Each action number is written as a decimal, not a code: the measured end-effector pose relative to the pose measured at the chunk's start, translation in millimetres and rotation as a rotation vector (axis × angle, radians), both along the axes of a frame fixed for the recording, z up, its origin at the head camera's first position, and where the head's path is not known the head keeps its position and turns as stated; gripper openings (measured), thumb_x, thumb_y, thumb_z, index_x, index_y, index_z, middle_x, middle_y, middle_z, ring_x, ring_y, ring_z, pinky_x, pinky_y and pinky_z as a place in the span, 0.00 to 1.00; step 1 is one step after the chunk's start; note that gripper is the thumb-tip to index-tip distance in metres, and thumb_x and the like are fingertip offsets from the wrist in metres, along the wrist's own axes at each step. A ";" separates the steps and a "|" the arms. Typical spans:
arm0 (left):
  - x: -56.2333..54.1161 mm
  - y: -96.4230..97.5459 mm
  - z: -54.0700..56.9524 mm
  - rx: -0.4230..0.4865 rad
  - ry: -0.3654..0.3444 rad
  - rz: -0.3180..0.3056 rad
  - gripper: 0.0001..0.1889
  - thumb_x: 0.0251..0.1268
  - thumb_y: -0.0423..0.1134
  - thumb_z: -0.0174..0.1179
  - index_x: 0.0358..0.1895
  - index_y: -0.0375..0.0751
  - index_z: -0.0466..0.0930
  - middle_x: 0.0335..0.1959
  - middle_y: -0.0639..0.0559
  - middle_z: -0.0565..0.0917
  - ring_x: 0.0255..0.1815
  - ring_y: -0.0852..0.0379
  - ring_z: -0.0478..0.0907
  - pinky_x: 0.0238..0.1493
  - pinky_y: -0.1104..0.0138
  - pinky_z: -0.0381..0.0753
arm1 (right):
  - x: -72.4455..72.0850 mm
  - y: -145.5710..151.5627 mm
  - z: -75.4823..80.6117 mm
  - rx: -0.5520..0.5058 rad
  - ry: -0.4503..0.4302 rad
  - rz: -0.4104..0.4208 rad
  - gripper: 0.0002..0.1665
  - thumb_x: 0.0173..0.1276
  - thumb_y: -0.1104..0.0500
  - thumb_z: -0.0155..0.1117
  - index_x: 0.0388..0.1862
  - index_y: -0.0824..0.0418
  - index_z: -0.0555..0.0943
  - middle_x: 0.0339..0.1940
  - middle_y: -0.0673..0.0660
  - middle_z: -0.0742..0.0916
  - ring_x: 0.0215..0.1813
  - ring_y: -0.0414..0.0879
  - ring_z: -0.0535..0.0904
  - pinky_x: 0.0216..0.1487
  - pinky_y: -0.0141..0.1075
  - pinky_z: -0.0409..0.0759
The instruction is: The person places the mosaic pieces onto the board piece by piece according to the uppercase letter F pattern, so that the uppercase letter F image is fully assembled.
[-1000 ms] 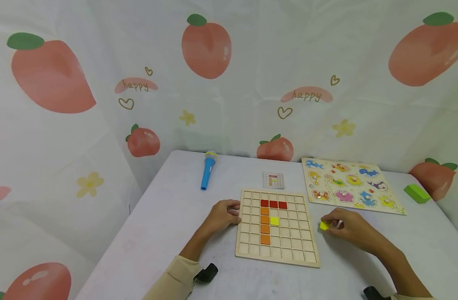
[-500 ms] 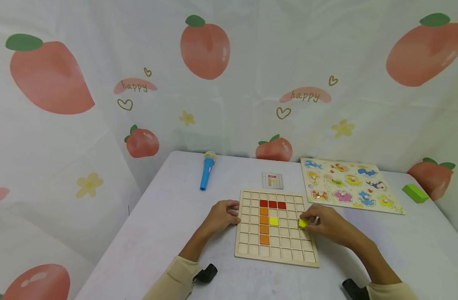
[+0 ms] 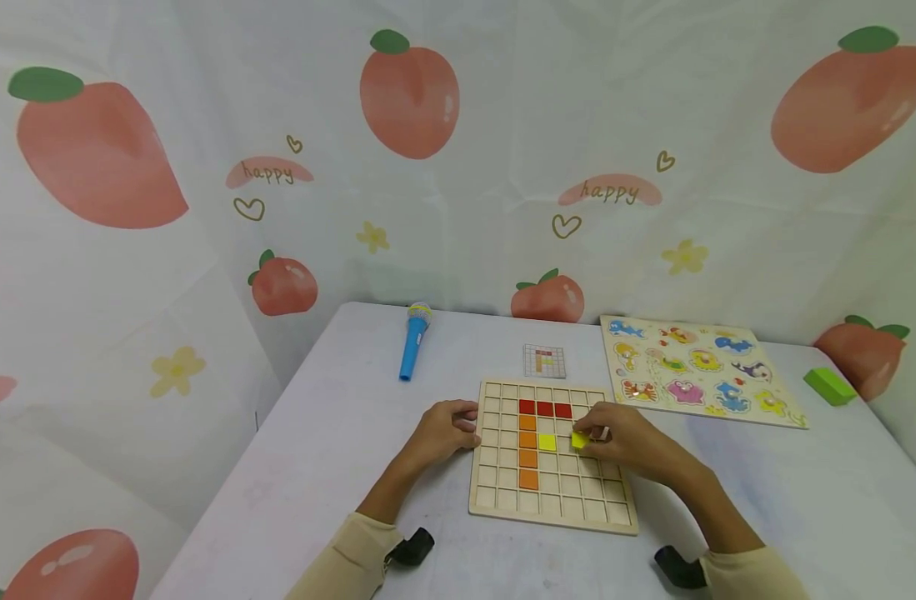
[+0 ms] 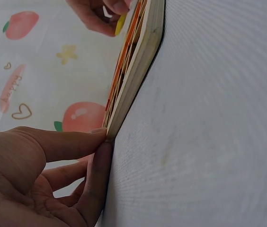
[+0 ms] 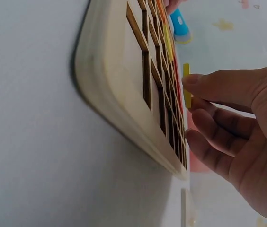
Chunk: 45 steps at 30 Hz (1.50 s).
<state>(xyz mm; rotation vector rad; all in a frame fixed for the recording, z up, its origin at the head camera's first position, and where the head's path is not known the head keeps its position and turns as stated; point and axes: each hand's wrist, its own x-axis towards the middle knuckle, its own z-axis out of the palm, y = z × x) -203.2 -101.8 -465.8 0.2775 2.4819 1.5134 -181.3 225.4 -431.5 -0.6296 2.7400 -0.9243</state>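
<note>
A wooden grid board (image 3: 578, 507) lies on the table, bearing a row of red tiles (image 3: 545, 409), a column of orange tiles (image 3: 528, 459) and one yellow tile (image 3: 547, 442) beside that column. At its left edge, my left hand (image 3: 444, 435) grips the board between thumb and fingers; the left wrist view shows the thumb (image 4: 72, 144) right at the corner. My right hand (image 3: 628, 440) pinches a second yellow tile (image 3: 579, 440) over the board's right half, to the right of the first. In the right wrist view this tile (image 5: 187, 86) stands edge-on, raised above the grid.
Behind the board lies a small printed card (image 3: 544, 362) with a coloured grid pattern. A blue toy microphone (image 3: 414, 343) is at the back left. An animal puzzle board (image 3: 698, 371) lies at the back right, with a green block (image 3: 829, 386) beyond it.
My right hand has carried the yellow tile leftward, from the table beside the board to over its cells. The left hand has stayed at the board's edge.
</note>
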 end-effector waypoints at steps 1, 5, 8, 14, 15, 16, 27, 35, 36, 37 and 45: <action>-0.1 -0.3 0.0 0.002 0.003 -0.002 0.30 0.58 0.27 0.73 0.67 0.28 0.79 0.57 0.41 0.87 0.53 0.49 0.87 0.49 0.62 0.88 | -0.7 -2.0 -0.1 0.003 -0.006 -0.002 0.15 0.68 0.58 0.77 0.52 0.61 0.90 0.41 0.46 0.86 0.44 0.43 0.79 0.44 0.32 0.81; -0.3 -0.8 -0.7 0.001 0.002 -0.001 0.30 0.58 0.27 0.73 0.67 0.28 0.79 0.57 0.42 0.87 0.53 0.49 0.87 0.50 0.62 0.88 | -3.2 -8.7 -0.7 0.010 -0.010 0.003 0.15 0.68 0.59 0.77 0.51 0.61 0.90 0.42 0.47 0.87 0.44 0.43 0.79 0.45 0.32 0.81; -0.7 -0.9 -1.2 0.001 0.004 -0.003 0.30 0.58 0.27 0.73 0.67 0.28 0.79 0.57 0.42 0.87 0.53 0.49 0.87 0.49 0.62 0.88 | -5.0 -11.7 -1.4 0.019 0.006 0.023 0.15 0.67 0.59 0.78 0.51 0.61 0.90 0.42 0.47 0.87 0.44 0.43 0.79 0.45 0.33 0.81; -0.4 -0.1 -0.7 0.000 0.003 -0.004 0.30 0.59 0.28 0.73 0.67 0.29 0.79 0.57 0.42 0.87 0.53 0.49 0.87 0.50 0.61 0.88 | -6.7 -14.7 -3.8 0.026 0.012 0.044 0.15 0.67 0.60 0.78 0.51 0.62 0.90 0.42 0.48 0.87 0.44 0.43 0.79 0.47 0.34 0.83; -0.3 -0.1 -0.3 0.002 0.004 -0.005 0.30 0.59 0.28 0.73 0.67 0.29 0.79 0.57 0.43 0.87 0.53 0.50 0.87 0.50 0.61 0.88 | -6.6 -15.2 -4.0 0.025 0.009 0.044 0.15 0.67 0.60 0.77 0.51 0.62 0.90 0.42 0.48 0.87 0.44 0.43 0.79 0.47 0.35 0.83; -0.2 -0.2 -0.4 0.002 0.006 -0.006 0.30 0.59 0.27 0.73 0.67 0.29 0.79 0.56 0.42 0.87 0.53 0.49 0.87 0.49 0.62 0.88 | -6.7 -15.7 -4.0 0.024 0.003 0.044 0.15 0.67 0.61 0.77 0.51 0.62 0.90 0.42 0.48 0.87 0.44 0.43 0.79 0.47 0.35 0.83; 0.5 -0.7 -1.4 0.002 0.006 -0.010 0.30 0.59 0.28 0.72 0.67 0.28 0.79 0.57 0.42 0.87 0.53 0.50 0.87 0.49 0.63 0.88 | -5.4 -19.3 -3.2 0.041 -0.017 0.029 0.17 0.66 0.61 0.78 0.53 0.62 0.90 0.43 0.47 0.87 0.45 0.43 0.80 0.49 0.37 0.83; 0.6 0.3 -2.5 0.007 0.007 -0.004 0.30 0.59 0.28 0.73 0.67 0.28 0.79 0.56 0.42 0.87 0.52 0.50 0.87 0.49 0.61 0.88 | -0.5 -14.4 0.6 0.007 -0.017 0.012 0.18 0.67 0.60 0.77 0.55 0.63 0.89 0.44 0.48 0.88 0.46 0.44 0.80 0.49 0.37 0.82; 0.5 0.3 -2.8 0.008 0.006 -0.004 0.30 0.59 0.28 0.73 0.67 0.29 0.79 0.56 0.42 0.87 0.52 0.50 0.87 0.49 0.61 0.88 | 0.2 -12.7 1.1 0.007 -0.009 0.012 0.18 0.68 0.60 0.77 0.55 0.62 0.89 0.44 0.48 0.88 0.46 0.44 0.80 0.49 0.37 0.82; 0.2 0.4 -3.1 0.007 0.006 -0.005 0.30 0.59 0.28 0.73 0.67 0.29 0.79 0.56 0.42 0.87 0.52 0.50 0.87 0.49 0.61 0.88 | 0.9 -10.4 1.7 0.008 -0.002 0.008 0.18 0.68 0.59 0.76 0.55 0.62 0.89 0.45 0.48 0.89 0.46 0.44 0.80 0.49 0.37 0.82; 1.3 0.0 1.7 -0.058 0.031 -0.032 0.30 0.66 0.41 0.70 0.69 0.31 0.79 0.56 0.44 0.86 0.48 0.54 0.85 0.45 0.63 0.85 | 6.1 26.7 0.1 0.057 0.087 -0.064 0.18 0.73 0.53 0.73 0.56 0.59 0.89 0.44 0.46 0.88 0.46 0.41 0.80 0.42 0.35 0.80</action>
